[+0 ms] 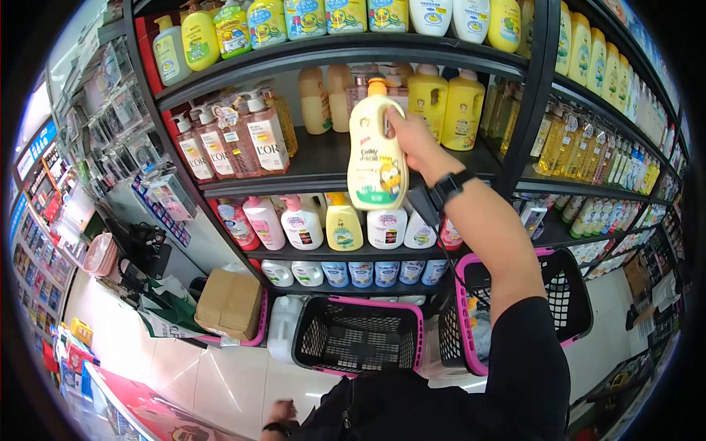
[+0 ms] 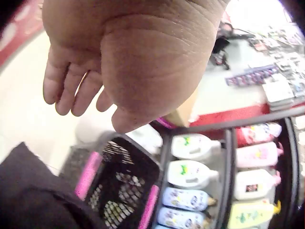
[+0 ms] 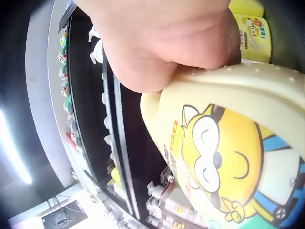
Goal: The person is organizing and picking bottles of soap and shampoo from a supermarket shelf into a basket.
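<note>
My right hand [image 1: 413, 141] grips a large pale yellow bottle [image 1: 373, 162] by its side handle. The bottle has an orange cap and stands nearly upright in front of the middle shelf. In the right wrist view, a cartoon animal [image 3: 226, 162] shows on its front label, and the hand [image 3: 167, 43] covers the handle. Two similar yellow bottles [image 1: 462, 110] stand on the shelf behind. Low at my side hangs my left hand [image 1: 282, 411]; the left wrist view shows its fingers [image 2: 71, 90] loosely bent, holding nothing.
Pink pump bottles [image 1: 265, 136] stand left on the same shelf [image 1: 316, 158]. Below are more pump bottles [image 1: 301, 224]. On the floor are a black basket with pink rims [image 1: 360, 305], a second basket [image 1: 577, 290] at right, a white jug [image 1: 282, 331] and a cardboard box [image 1: 229, 303].
</note>
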Action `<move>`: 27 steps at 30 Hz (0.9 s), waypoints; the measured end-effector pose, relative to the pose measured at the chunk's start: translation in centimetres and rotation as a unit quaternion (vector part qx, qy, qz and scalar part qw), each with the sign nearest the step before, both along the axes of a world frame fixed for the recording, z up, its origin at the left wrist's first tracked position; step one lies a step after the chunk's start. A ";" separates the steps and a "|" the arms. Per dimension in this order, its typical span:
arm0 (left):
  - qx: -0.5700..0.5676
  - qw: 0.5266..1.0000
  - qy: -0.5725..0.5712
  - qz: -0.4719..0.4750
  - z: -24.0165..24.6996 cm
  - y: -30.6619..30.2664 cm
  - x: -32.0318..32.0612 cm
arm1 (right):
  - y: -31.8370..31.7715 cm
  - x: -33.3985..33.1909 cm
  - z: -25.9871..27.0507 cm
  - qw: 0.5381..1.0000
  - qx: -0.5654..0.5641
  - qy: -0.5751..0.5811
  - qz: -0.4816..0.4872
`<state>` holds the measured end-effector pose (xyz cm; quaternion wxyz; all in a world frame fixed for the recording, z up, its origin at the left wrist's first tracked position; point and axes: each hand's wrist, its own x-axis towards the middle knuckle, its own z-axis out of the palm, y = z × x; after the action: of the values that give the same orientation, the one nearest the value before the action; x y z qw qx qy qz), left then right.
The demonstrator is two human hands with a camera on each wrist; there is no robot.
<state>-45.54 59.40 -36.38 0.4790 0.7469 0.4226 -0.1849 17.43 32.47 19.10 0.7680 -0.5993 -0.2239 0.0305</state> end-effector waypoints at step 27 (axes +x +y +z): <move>-0.171 0.740 -0.489 -0.430 40.8 -37.8 36.4 | -34.6 -24.8 -7.3 0.928 -0.339 0.019 0.153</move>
<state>-9.13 21.60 4.41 0.6089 0.7427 -0.2743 -0.0499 -7.34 -2.17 11.81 0.5092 -0.7815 -0.2749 0.2333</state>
